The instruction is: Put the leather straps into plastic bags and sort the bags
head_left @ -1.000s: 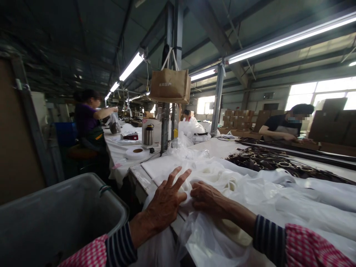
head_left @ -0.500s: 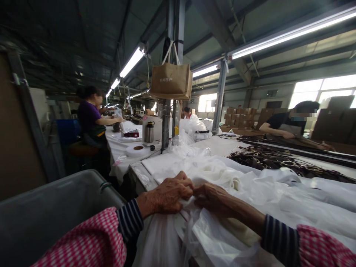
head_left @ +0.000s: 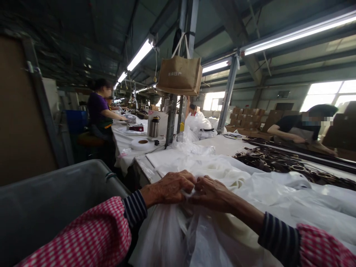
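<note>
My left hand [head_left: 171, 187] and my right hand [head_left: 213, 193] meet at the near edge of a long white table [head_left: 222, 146]. Both are closed, pinching the top of a thin clear plastic bag [head_left: 180, 233] that hangs down over the table edge. Cream-white fabric [head_left: 222, 172] lies bunched on the table just behind my hands, and some of it shows through the bag. My sleeves are red-and-white check with striped cuffs.
A large grey bin [head_left: 55, 200] stands at my left. Dark straps with metal rings [head_left: 278, 161] lie heaped further along the table. A tape roll [head_left: 143, 143], a steel flask [head_left: 154, 127] and a hanging jute bag [head_left: 180, 75] are beyond. Two people [head_left: 100, 107] [head_left: 303, 124] work nearby.
My left hand went from spread flat on the fabric to closed on the bag top beside my right hand. The bag now hangs fuller over the table edge.
</note>
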{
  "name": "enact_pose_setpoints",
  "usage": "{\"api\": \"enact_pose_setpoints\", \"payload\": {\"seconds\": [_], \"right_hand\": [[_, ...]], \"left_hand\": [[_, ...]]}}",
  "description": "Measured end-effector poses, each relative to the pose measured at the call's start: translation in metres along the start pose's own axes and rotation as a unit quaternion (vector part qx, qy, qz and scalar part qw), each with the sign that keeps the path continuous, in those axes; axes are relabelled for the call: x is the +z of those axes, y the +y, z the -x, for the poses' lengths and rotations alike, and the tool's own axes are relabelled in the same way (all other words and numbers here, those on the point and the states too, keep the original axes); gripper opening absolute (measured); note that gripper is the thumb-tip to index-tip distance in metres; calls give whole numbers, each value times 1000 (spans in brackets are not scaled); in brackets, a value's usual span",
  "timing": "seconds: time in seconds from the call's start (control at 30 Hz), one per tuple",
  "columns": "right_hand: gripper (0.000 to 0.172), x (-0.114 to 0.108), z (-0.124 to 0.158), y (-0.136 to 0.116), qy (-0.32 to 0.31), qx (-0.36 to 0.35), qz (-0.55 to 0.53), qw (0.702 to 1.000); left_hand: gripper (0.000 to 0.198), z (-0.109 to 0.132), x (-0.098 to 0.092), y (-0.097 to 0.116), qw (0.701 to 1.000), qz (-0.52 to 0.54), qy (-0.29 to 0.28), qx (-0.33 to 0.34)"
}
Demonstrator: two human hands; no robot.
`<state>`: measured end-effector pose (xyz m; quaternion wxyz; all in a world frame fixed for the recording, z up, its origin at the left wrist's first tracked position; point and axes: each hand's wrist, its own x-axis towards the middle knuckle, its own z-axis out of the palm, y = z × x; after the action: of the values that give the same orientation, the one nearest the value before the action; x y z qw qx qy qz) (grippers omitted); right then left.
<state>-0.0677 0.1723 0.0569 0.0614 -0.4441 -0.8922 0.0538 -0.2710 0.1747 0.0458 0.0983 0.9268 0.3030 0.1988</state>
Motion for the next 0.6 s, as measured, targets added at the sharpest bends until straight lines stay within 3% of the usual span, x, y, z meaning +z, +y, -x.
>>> {"api": "enact_pose_setpoints", "payload": {"seconds": [0.07, 0.17, 0.37, 0.6], "right_hand": [[27, 3, -2, -2, -4, 33, 21, 999], [22, 6, -4, -1, -3, 42, 54, 998], [11, 1, -10, 8, -4, -2, 68, 998], [11, -2, -17, 18, 7, -62, 54, 997]], "left_hand": [[17, 0, 0, -3, 1000, 5, 0, 2], [18, 0, -3, -6, 1000, 8, -3, 1], [17, 2, -1, -6, 1000, 1, -9, -5], [23, 6, 8, -12, 999, -31, 31, -11]]}}
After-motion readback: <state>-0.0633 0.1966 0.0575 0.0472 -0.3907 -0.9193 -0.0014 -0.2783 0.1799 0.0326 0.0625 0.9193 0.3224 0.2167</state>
